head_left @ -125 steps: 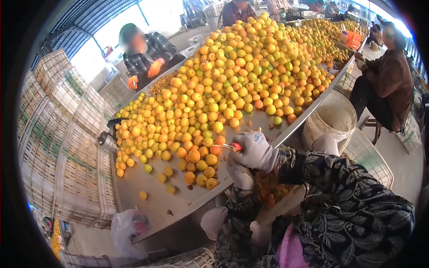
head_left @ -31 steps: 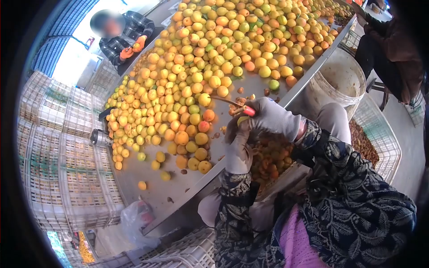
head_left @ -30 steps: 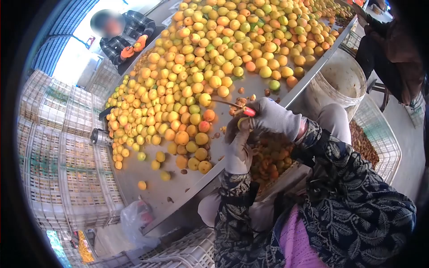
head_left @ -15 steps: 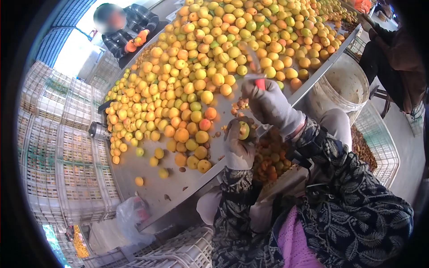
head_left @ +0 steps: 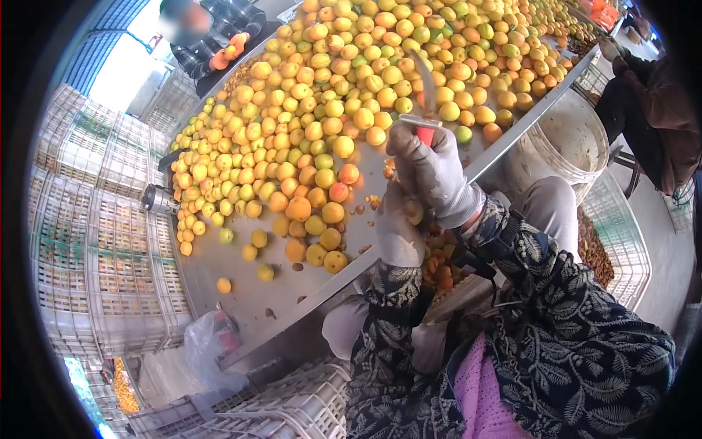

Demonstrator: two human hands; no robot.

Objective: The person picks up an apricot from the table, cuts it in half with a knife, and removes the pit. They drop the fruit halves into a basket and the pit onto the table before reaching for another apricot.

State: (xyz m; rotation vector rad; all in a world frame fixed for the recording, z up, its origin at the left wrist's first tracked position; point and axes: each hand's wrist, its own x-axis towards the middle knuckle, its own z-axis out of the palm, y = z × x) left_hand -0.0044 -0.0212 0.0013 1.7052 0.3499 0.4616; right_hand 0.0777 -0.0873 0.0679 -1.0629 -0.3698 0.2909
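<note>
Leftmost, stacked white plastic crates (head_left: 95,241) are standing beside the bench, and a small steel cylinder (head_left: 156,199) is lying at the left edge of the grey sheet-metal bench (head_left: 219,314). Across its middle and far side, a big heap of yellow and orange apricots (head_left: 329,95) is spreading almost to the near edge.

At that near edge the grey-gloved left hand (head_left: 398,234) is curling its fingers closed round a small yellow-green apricot (head_left: 414,212). Only a sliver of it is showing, whereas half a second ago its pale cut face was turned up in plain view.

Just right of it, the grey-gloved right hand (head_left: 439,175) is gripping a red-handled knife with a thin steel blade (head_left: 426,95), fingers wrapped tight round the handle. A second ago that blade was lying nearly level, pointing left beside the held fruit. Now it is pointing upward over the heap, clear of the left hand. Judging from that, the cut on this piece is looking finished.

The held fruit is hovering just above a pile of orange cut fruit (head_left: 441,271) lying below the bench's near edge.

Farther right, a white plastic bucket (head_left: 570,139) is standing off the bench's right edge, and a seated person in a brown jacket (head_left: 658,110) is sitting beyond it.
</note>
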